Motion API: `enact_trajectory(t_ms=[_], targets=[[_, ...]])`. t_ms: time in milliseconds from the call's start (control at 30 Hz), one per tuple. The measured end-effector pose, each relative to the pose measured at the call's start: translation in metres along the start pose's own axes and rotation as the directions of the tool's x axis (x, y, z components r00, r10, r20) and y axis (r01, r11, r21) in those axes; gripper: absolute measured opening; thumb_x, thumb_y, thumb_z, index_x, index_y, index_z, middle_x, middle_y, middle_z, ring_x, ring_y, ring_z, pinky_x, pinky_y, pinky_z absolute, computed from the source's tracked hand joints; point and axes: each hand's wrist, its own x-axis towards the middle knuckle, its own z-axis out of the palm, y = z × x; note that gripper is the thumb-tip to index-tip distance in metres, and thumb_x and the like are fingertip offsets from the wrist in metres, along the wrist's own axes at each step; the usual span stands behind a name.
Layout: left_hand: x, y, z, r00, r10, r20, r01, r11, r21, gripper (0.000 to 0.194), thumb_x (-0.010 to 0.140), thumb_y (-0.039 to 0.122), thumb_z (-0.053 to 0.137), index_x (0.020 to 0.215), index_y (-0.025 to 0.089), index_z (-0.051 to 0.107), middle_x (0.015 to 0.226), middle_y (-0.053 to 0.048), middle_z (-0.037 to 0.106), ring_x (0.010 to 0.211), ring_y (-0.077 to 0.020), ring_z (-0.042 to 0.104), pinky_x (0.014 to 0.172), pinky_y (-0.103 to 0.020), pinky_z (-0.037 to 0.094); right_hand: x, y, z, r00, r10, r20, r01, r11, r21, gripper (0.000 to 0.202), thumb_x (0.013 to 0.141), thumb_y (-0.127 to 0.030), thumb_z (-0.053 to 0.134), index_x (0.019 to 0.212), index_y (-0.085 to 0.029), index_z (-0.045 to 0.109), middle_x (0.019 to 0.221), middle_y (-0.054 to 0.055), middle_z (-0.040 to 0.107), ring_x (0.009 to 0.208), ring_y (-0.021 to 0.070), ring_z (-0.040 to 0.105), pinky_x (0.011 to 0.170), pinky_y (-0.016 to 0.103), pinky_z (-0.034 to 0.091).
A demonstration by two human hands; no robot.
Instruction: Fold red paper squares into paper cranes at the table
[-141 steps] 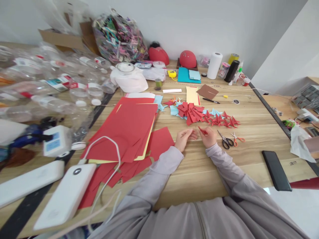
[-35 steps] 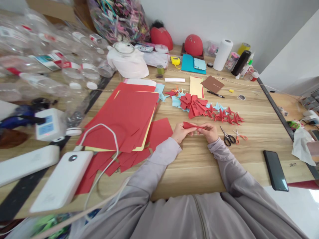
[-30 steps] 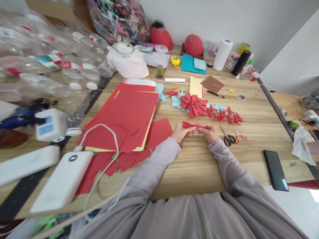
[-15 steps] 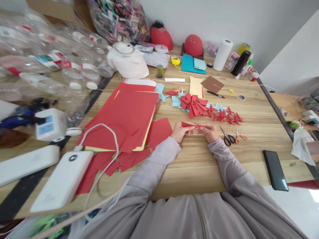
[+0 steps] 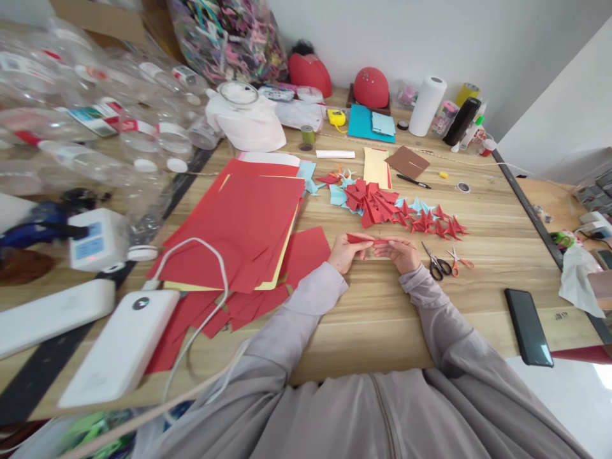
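A narrow folded piece of red paper (image 5: 359,239) is held between both hands above the wooden table. My left hand (image 5: 346,254) pinches its left part, and my right hand (image 5: 403,253) closes on its right end, with the fingertips of both hands near each other. Just beyond them lies a pile of folded red paper pieces (image 5: 375,203), with light blue ones among them. To the left is a stack of large red sheets (image 5: 253,217). Black scissors (image 5: 438,265) and small orange-handled scissors (image 5: 457,261) lie right of my right hand.
Phone (image 5: 528,327) at the right front; white power bank (image 5: 122,344) with a looping cable at the left front. Plastic bottles (image 5: 90,159) crowd the left. Along the back stand a white roll (image 5: 428,106), a yellow tape measure (image 5: 336,117) and red domed objects (image 5: 371,87).
The fingers of my right hand have shifted slightly on the red paper. Otherwise the hands and the objects on the table keep their places.
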Motion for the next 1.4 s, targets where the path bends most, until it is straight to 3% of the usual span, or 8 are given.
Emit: enact_trajectory(t_ms=[167, 433, 600, 767, 900, 1033, 1233, 1400], targets=[[0.000, -0.001, 0.000, 1.000, 0.007, 0.016, -0.007, 1.000, 0.019, 0.025, 0.054, 0.028, 0.077, 0.071, 0.012, 0.069, 0.037, 0.004, 0.050, 0.033, -0.0072, 0.042, 0.043, -0.025, 0.040, 0.000, 0.001, 0.000, 0.999, -0.039, 0.018, 0.040, 0.998, -0.047, 0.030, 0.066, -0.034, 0.067, 0.090, -0.015, 0.069, 0.072, 0.007, 0.072, 0.066, 0.0219, 0.068, 0.068, 0.041, 0.055], [0.000, -0.006, 0.001, 0.997, 0.040, 0.067, -0.050, 0.987, 0.153, 0.030, 0.059, 0.031, 0.075, 0.080, 0.011, 0.069, 0.043, 0.002, 0.055, 0.037, -0.0086, 0.047, 0.043, -0.023, 0.037, 0.003, 0.008, 0.004, 0.973, -0.167, -0.157, 0.111, 0.943, -0.315, 0.024, 0.050, -0.028, 0.081, 0.069, -0.018, 0.069, 0.059, -0.001, 0.068, 0.052, 0.0124, 0.060, 0.055, 0.028, 0.052], [0.001, -0.007, 0.000, 0.991, 0.100, 0.083, -0.113, 0.978, 0.174, 0.030, 0.065, 0.033, 0.072, 0.085, 0.010, 0.069, 0.044, 0.002, 0.055, 0.038, -0.0082, 0.047, 0.043, -0.022, 0.038, 0.003, 0.008, 0.000, 0.970, -0.201, -0.136, 0.150, 0.937, -0.314, 0.023, 0.055, -0.028, 0.079, 0.071, -0.017, 0.067, 0.054, -0.002, 0.065, 0.048, 0.0111, 0.057, 0.051, 0.026, 0.049], [0.000, -0.006, 0.001, 0.990, 0.102, 0.094, -0.114, 0.983, 0.141, 0.028, 0.064, 0.032, 0.073, 0.080, 0.010, 0.068, 0.042, 0.004, 0.052, 0.035, -0.0064, 0.040, 0.041, -0.023, 0.042, 0.003, 0.010, 0.000, 0.987, -0.148, -0.059, 0.126, 0.954, -0.270, 0.026, 0.061, -0.031, 0.075, 0.079, -0.018, 0.062, 0.059, -0.002, 0.066, 0.050, 0.0114, 0.059, 0.053, 0.026, 0.050], [-0.001, -0.005, 0.002, 0.993, 0.088, 0.079, -0.100, 0.981, 0.165, 0.029, 0.061, 0.032, 0.074, 0.079, 0.010, 0.068, 0.041, 0.005, 0.050, 0.035, -0.0063, 0.040, 0.042, -0.023, 0.042, 0.003, 0.011, -0.001, 0.989, -0.133, -0.064, 0.113, 0.959, -0.259, 0.020, 0.061, -0.027, 0.074, 0.073, -0.018, 0.061, 0.057, -0.004, 0.065, 0.048, 0.0105, 0.058, 0.051, 0.024, 0.048], [-0.001, -0.005, 0.003, 0.994, 0.074, 0.077, -0.088, 0.977, 0.195, 0.032, 0.058, 0.032, 0.076, 0.079, 0.011, 0.068, 0.052, 0.001, 0.059, 0.040, -0.0074, 0.046, 0.043, -0.023, 0.041, 0.004, 0.012, -0.001, 0.989, -0.129, -0.070, 0.110, 0.967, -0.231, 0.017, 0.060, -0.025, 0.072, 0.071, -0.019, 0.061, 0.055, -0.004, 0.065, 0.047, 0.0103, 0.056, 0.048, 0.023, 0.046], [-0.001, -0.003, 0.003, 0.991, 0.067, 0.112, -0.078, 0.992, 0.100, 0.022, 0.056, 0.029, 0.076, 0.070, 0.013, 0.069, 0.051, 0.002, 0.058, 0.037, -0.0058, 0.043, 0.040, -0.022, 0.034, 0.005, 0.013, 0.003, 0.986, -0.145, -0.085, 0.126, 0.972, -0.200, 0.010, 0.057, -0.022, 0.071, 0.062, -0.019, 0.062, 0.055, -0.003, 0.064, 0.046, 0.0109, 0.055, 0.047, 0.024, 0.043], [-0.002, -0.005, 0.003, 0.987, 0.073, 0.141, -0.085, 0.993, 0.084, 0.019, 0.056, 0.027, 0.076, 0.066, 0.013, 0.070, 0.053, 0.001, 0.059, 0.033, -0.0051, 0.042, 0.041, -0.023, 0.038, 0.003, 0.013, 0.002, 0.977, -0.203, -0.067, 0.185, 0.960, -0.209, 0.007, 0.057, -0.020, 0.070, 0.057, -0.020, 0.064, 0.055, -0.002, 0.062, 0.047, 0.0117, 0.054, 0.045, 0.025, 0.041]])
